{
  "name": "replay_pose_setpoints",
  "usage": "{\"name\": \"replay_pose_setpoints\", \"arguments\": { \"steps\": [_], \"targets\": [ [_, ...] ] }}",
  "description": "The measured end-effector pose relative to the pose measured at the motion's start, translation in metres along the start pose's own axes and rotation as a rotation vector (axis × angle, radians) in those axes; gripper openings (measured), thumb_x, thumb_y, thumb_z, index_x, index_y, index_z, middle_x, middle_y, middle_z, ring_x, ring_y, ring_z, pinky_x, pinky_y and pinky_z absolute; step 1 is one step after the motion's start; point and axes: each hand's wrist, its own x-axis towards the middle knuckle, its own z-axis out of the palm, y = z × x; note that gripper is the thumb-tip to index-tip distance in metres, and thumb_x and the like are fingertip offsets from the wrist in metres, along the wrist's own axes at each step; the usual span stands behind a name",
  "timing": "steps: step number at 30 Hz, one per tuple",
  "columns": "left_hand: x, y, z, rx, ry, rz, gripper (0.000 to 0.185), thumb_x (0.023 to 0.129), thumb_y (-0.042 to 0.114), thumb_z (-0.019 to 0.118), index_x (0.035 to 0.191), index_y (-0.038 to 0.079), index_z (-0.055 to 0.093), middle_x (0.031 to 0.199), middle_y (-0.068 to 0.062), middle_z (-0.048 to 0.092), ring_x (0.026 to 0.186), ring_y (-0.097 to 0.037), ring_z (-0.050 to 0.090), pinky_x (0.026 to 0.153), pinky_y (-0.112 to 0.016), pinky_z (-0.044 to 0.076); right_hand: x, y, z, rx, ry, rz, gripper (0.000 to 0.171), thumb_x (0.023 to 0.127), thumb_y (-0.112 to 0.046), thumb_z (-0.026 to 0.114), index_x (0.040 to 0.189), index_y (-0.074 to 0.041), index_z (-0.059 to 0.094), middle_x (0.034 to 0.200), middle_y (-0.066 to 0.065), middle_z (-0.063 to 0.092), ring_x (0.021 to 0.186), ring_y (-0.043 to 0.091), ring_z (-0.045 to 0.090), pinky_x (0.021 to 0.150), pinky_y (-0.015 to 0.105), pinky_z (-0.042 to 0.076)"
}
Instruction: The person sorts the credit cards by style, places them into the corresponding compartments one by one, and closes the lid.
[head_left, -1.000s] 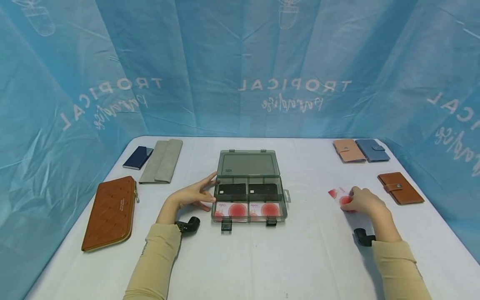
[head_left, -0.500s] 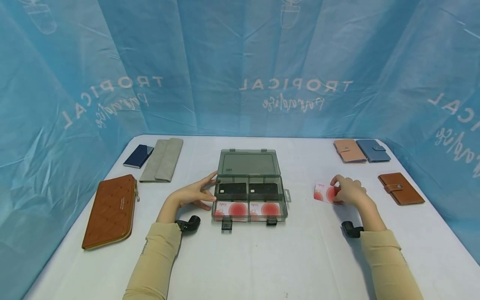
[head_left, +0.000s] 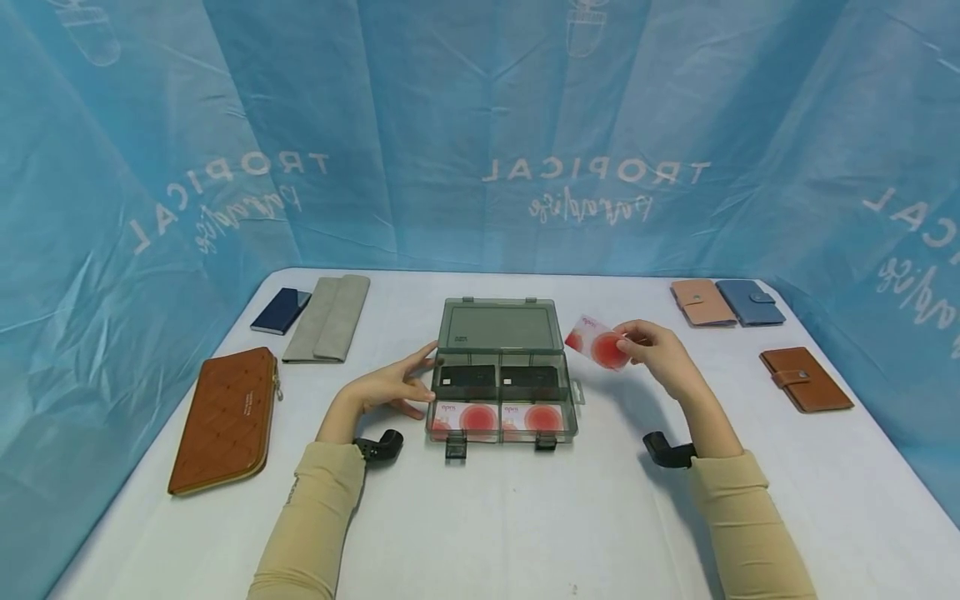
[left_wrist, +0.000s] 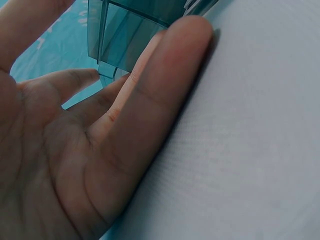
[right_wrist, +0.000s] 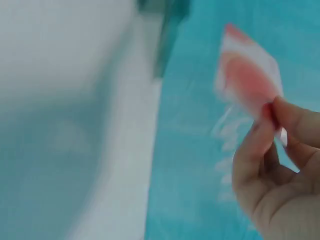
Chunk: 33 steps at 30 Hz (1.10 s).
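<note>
While the open grey box (head_left: 501, 379) sits mid-frame, braced by the flat-fingered left hand (head_left: 390, 387), the right hand (head_left: 660, 354) pinches a red-spotted card (head_left: 597, 342) just right of its lid; that light fingertip pinch could slip.

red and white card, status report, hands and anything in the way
Right hand pinches red and white card, lifted beside the open storage box. Left hand open, fingers against the box's left wall. Nothing between card and box.
</note>
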Motion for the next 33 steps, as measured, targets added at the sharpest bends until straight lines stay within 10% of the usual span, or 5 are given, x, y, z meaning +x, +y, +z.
{"name": "replay_pose_setpoints", "arguments": {
  "steps": [5, 13, 33],
  "targets": [
    [0.0, 0.0, 0.0, -0.001, -0.007, 0.006, 0.1, 0.083, 0.011, 0.069, 0.15, 0.026, -0.004, 0.154, -0.016, -0.002, 0.086, -0.019, 0.06, 0.077, -0.044, 0.055, -0.004, -0.02, 0.022, 0.111, -0.12, -0.069, 0.027, 0.093, -0.011, 0.054, 0.115, 0.005, 0.058, 0.099, 0.009, 0.062, 0.082, 0.015, 0.056, 0.075, 0.026, 0.051],
    [-0.001, 0.001, 0.0, -0.012, -0.012, 0.011, 0.1, 0.084, 0.011, 0.069, 0.15, 0.026, -0.005, 0.154, -0.017, -0.004, 0.086, -0.019, 0.059, 0.078, -0.045, 0.055, -0.011, -0.03, 0.054, -0.097, -0.239, -0.08, 0.018, 0.09, -0.002, 0.057, 0.105, -0.006, 0.065, 0.097, 0.011, 0.06, 0.084, 0.022, 0.057, 0.077, 0.043, 0.051],
    [0.002, -0.001, -0.001, -0.007, -0.007, 0.0, 0.102, 0.082, 0.014, 0.071, 0.15, 0.027, -0.005, 0.154, -0.017, -0.004, 0.086, -0.019, 0.059, 0.078, -0.045, 0.055, -0.015, -0.032, 0.08, -0.482, -0.314, -0.164, 0.008, 0.082, -0.003, 0.066, 0.084, -0.011, 0.068, 0.083, -0.001, 0.062, 0.073, 0.013, 0.052, 0.064, 0.027, 0.047]
  ]
}}
